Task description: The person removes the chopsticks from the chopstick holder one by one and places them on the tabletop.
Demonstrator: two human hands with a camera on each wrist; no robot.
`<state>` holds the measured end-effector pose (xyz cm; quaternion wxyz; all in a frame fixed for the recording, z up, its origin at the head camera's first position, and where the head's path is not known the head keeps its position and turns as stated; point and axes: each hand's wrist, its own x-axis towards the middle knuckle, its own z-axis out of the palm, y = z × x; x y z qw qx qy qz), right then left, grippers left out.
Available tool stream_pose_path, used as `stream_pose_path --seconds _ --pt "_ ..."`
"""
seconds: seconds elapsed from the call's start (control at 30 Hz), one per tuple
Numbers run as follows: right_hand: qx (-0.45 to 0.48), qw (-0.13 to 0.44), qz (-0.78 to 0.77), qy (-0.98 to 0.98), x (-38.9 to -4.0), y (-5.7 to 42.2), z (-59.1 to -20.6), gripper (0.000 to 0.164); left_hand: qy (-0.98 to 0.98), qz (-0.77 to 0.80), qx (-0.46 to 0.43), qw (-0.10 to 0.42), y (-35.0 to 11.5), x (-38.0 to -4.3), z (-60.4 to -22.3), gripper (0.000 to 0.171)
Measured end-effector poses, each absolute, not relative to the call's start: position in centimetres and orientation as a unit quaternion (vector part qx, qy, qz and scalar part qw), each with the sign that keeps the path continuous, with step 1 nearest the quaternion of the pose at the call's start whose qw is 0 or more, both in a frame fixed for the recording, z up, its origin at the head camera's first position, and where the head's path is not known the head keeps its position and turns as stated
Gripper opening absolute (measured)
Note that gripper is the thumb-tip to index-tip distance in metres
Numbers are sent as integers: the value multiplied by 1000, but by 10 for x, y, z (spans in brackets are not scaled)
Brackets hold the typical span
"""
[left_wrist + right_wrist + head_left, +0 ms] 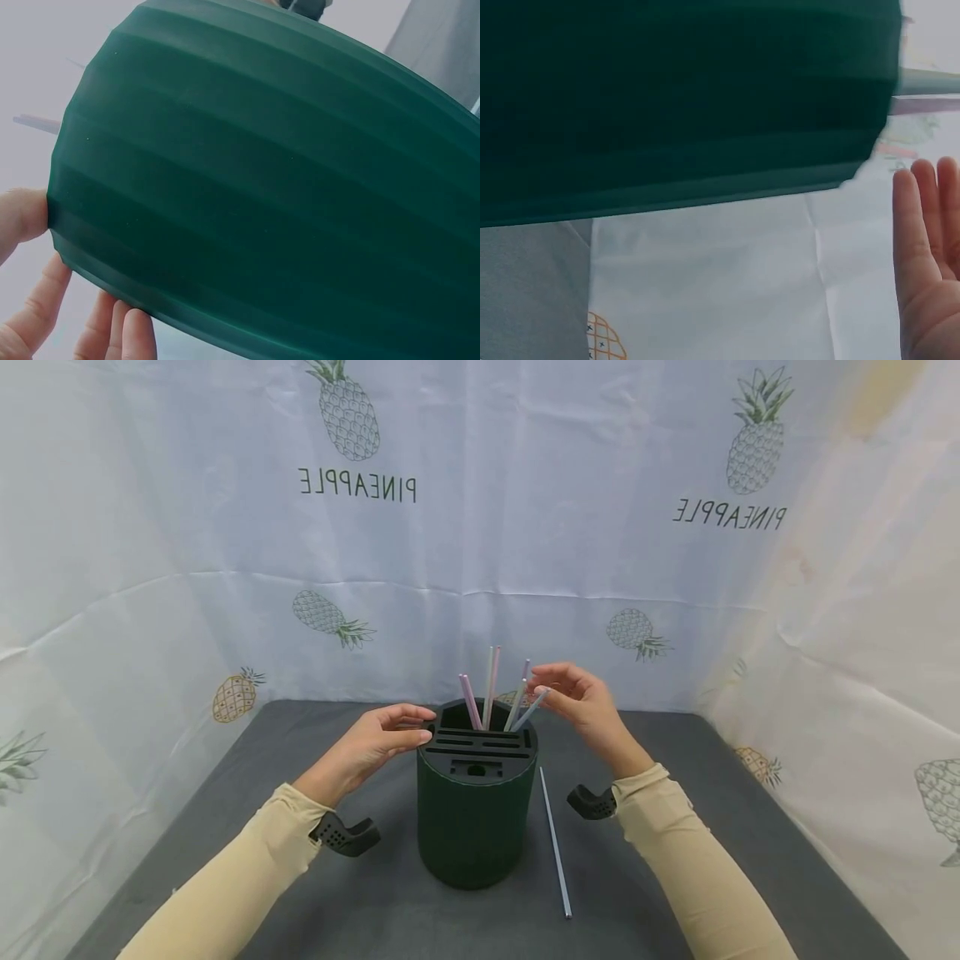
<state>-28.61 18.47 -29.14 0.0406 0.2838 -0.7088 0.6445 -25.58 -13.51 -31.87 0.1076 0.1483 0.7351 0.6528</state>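
Note:
A dark green holder with a slotted black top stands upright in front of me. Several pastel drinking straws stick out of its rear opening. My left hand rests at the left rim, its thumb and fingers touching the edge; the left wrist view shows the fingertips against the ribbed side. On the other side, my right hand pinches the top end of a blue straw that leans right over the rim. In the right wrist view, its other fingers are straight; the thumb is hidden there.
Another bluish straw lies on the grey tablecloth, right of the holder. Dark wrist mounts project inward from both sleeves. White curtains with pineapple prints close off the back and sides.

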Motion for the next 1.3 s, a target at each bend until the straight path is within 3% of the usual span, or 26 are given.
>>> stream_pose_path --seconds 0.5,0.67,0.9,1.3 --pt "338 -31 597 -727 -288 176 -292 15 732 655 152 111 -135 -257 -321 51" --pt "321 -26 593 -738 -288 177 -292 14 733 654 151 111 -134 -257 -322 50" --pt "308 22 625 -716 -287 177 -274 21 732 656 150 111 -135 -258 -322 49" --pt "374 161 783 -471 -275 199 -194 29 734 653 150 107 -136 -258 -321 49"
